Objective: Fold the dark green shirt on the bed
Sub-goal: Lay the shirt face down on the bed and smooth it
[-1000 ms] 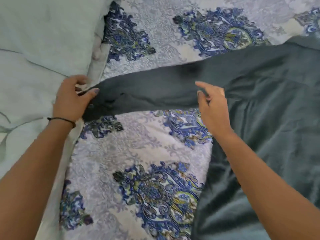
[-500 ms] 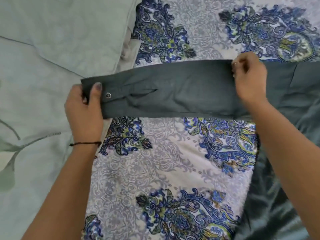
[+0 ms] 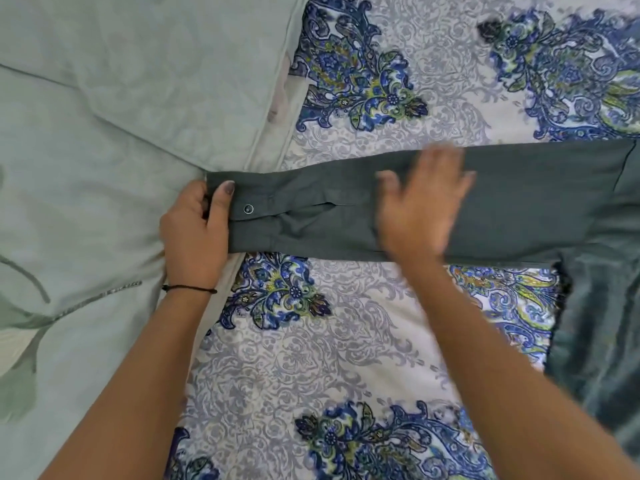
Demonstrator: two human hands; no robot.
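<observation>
The dark green shirt (image 3: 540,202) lies on the bed, one long sleeve stretched flat to the left across the patterned bedsheet (image 3: 311,358). The shirt's body runs off the right edge. My left hand (image 3: 195,233) grips the buttoned cuff at the sleeve's left end, thumb on top near the button. My right hand (image 3: 420,209) lies flat on the middle of the sleeve with fingers spread and straight; it is motion-blurred.
A pale green pillow (image 3: 145,71) and a pale green cover (image 3: 69,271) fill the left side, touching the cuff end. The floral sheet extends above and below the sleeve.
The sleeve has been laid flat on the sheet. My right hand let go of its upper edge, opened, and slid left along the sleeve. My left hand still holds the cuff.
</observation>
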